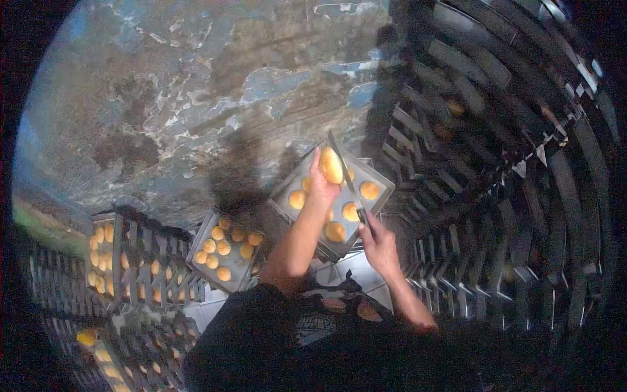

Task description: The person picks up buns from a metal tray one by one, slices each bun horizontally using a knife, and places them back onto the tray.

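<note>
My left hand holds up a golden bread bun, with the fingers wrapped along its left side. In my right hand is a long knife, gripped by its dark handle. The blade slants up and to the left, along the right side of the bun; whether it cuts into the crust I cannot tell. Beneath both hands lies a metal baking tray bearing several round buns. My left forearm and hand hide part of this tray.
Left of my arm stands another tray of buns. Racks loaded with more bread are at the far left. Dark stacked racks or trays fill the right side. A wall with peeling paint rises in front.
</note>
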A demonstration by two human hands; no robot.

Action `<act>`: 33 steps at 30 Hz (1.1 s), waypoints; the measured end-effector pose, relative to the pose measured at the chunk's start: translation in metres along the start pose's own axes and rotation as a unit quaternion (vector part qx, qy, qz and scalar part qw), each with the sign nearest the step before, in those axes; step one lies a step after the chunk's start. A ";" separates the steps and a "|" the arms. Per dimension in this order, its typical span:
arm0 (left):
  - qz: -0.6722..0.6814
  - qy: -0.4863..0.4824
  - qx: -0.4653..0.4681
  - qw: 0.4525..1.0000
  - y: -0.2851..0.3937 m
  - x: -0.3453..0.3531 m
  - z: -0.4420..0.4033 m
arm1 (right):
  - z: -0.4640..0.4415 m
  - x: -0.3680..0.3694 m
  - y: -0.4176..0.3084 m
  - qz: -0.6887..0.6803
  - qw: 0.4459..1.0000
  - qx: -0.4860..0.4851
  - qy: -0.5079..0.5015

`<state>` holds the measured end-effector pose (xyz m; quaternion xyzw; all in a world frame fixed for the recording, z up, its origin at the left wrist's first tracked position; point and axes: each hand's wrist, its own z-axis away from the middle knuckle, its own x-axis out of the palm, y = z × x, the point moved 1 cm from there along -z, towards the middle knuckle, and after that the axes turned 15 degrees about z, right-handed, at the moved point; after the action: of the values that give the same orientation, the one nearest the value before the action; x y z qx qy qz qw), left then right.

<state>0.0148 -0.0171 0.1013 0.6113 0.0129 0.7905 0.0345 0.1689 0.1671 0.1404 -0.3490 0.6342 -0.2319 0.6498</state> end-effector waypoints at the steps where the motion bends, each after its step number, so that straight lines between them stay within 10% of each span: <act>1: 0.002 -0.002 0.002 1.000 0.002 0.000 0.001 | 0.010 0.008 0.012 0.033 0.997 -0.060 0.043; 33: -0.160 -0.093 -0.038 0.982 -0.005 -0.020 0.017 | 0.000 -0.033 -0.026 0.016 1.000 0.006 -0.023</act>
<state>0.0362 -0.0139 0.0856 0.6704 0.0775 0.7144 0.1849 0.1697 0.1743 0.1815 -0.3404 0.6236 -0.2171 0.6695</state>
